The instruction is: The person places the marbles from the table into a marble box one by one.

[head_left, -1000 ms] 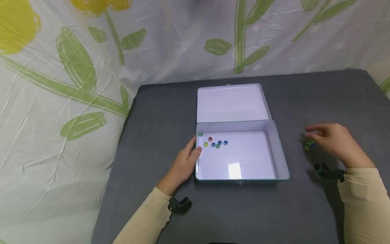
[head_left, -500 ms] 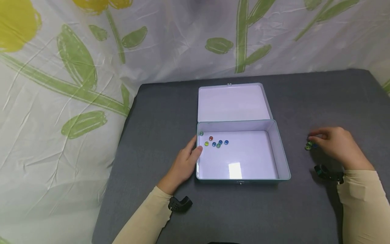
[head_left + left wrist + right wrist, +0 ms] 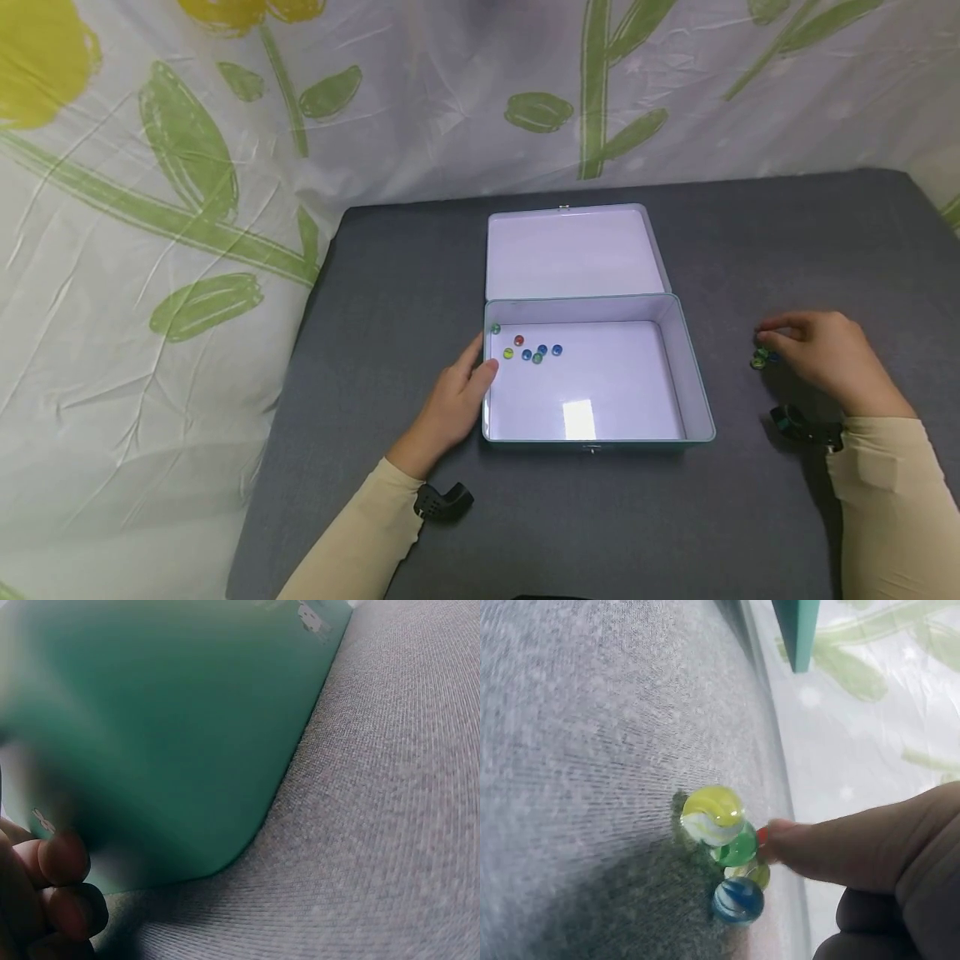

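Observation:
My left hand [image 3: 448, 402] grips the left wall of an open green tin box [image 3: 693, 367], thumb over the rim and fingers outside. In the left wrist view, curled fingertips [image 3: 64, 859] lie beside the box's green side [image 3: 187, 742]. Several glass marbles [image 3: 527, 355] lie on the white floor of the box, towards its back left. Right of the box, my right hand [image 3: 832, 358] reaches down over a small cluster of marbles [image 3: 759, 362]. Its thumb [image 3: 832, 847] presses a red marble [image 3: 762, 836], mostly hidden, beside yellow-white [image 3: 714, 814], green [image 3: 736, 847] and blue-white [image 3: 738, 901] ones.
The box's hinged lid [image 3: 570, 254] lies folded back behind it. A dark grey cloth [image 3: 405, 317] covers the table, which meets a white curtain [image 3: 435, 100] with printed flowers and leaves at the back and left.
My right hand has lowered slightly onto the marble cluster, and its thumb and index finger have drawn together. The left hand keeps its place on the box.

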Motion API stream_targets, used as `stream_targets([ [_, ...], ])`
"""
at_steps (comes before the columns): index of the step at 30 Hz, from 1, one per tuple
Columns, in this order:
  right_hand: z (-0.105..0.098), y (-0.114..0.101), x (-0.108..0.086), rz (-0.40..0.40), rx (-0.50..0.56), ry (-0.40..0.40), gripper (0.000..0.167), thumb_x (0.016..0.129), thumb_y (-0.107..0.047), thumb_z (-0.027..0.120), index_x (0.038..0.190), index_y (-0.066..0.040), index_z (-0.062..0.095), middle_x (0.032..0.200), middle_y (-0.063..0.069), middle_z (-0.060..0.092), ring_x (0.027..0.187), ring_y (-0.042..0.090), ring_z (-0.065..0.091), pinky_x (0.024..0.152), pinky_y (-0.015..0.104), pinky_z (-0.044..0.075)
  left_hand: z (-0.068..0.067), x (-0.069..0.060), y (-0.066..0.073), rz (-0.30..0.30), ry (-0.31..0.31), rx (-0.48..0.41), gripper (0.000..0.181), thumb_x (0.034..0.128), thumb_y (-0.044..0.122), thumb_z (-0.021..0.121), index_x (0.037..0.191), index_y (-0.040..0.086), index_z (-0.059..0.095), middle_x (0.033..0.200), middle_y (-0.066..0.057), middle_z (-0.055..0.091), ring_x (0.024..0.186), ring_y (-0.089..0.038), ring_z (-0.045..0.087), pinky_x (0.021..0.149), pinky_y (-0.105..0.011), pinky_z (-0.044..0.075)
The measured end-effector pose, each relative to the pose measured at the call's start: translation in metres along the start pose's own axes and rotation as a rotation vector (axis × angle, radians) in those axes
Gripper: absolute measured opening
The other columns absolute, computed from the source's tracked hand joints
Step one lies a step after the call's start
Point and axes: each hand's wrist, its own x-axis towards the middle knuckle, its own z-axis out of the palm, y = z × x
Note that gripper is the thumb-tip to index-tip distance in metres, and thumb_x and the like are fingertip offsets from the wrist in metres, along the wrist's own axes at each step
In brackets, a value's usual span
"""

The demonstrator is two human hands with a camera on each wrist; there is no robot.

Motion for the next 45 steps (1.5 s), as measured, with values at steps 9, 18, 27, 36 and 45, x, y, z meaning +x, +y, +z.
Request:
stream_targets([
  [9,-0.005,-0.022,-0.004,-0.092,0.041,0.042,0.028,0.105,-0.019,0.067,0.118,0.004,0.075,0.094,0.025,0.076,0.067,0.010,0.057,0.055,0.031,0.042,0.000,0.000,-0.002,0.006,-0.010,-0.013,0.063,0.1120,0.037,0.041,0.167,0.009,0.028,0.145,-0.014,0.063,0.116,-0.026,0.060,0.117,-0.051,0.039],
  [18,-0.016,-0.060,-0.010,-0.180,0.071,0.099,0.025,0.104,-0.021,0.069,0.119,-0.002,0.075,0.064,0.007,0.062,0.050,0.009,0.039,0.049,0.030,0.033,0.001,0.000,-0.003,0.002,0.002,0.003,0.064,0.1117,0.038,0.041,0.167,0.009,0.028,0.148,-0.014,0.061,0.121,-0.026,0.058,0.119,-0.052,0.038],
  [27,-0.020,-0.101,-0.004,-0.321,0.102,0.169,0.016,0.097,-0.010,0.076,0.113,-0.007,0.078,0.055,-0.003,0.036,0.048,0.007,0.030,0.048,0.028,0.028,0.000,0.001,-0.001,-0.010,0.006,0.011,0.064,0.1107,0.039,0.042,0.167,0.010,0.030,0.150,-0.014,0.059,0.127,-0.025,0.057,0.119,-0.050,0.037],
  [36,-0.018,-0.144,0.011,-0.382,0.119,0.107,0.016,0.098,-0.008,0.074,0.113,-0.006,0.078,0.058,-0.003,0.036,0.051,0.006,0.027,0.049,0.027,0.029,0.000,0.001,-0.002,-0.012,0.011,0.017,0.064,0.1107,0.038,0.043,0.166,0.009,0.030,0.148,-0.014,0.061,0.120,-0.025,0.059,0.117,-0.051,0.040],
  [45,-0.007,-0.180,0.024,-0.459,0.131,0.071,0.013,0.099,-0.010,0.074,0.111,-0.008,0.079,0.060,-0.004,0.037,0.053,0.009,0.031,0.052,0.028,0.031,0.001,0.001,0.001,-0.038,0.008,0.007,0.064,0.1102,0.038,0.044,0.167,0.011,0.030,0.141,-0.014,0.066,0.113,-0.025,0.063,0.112,-0.051,0.044],
])
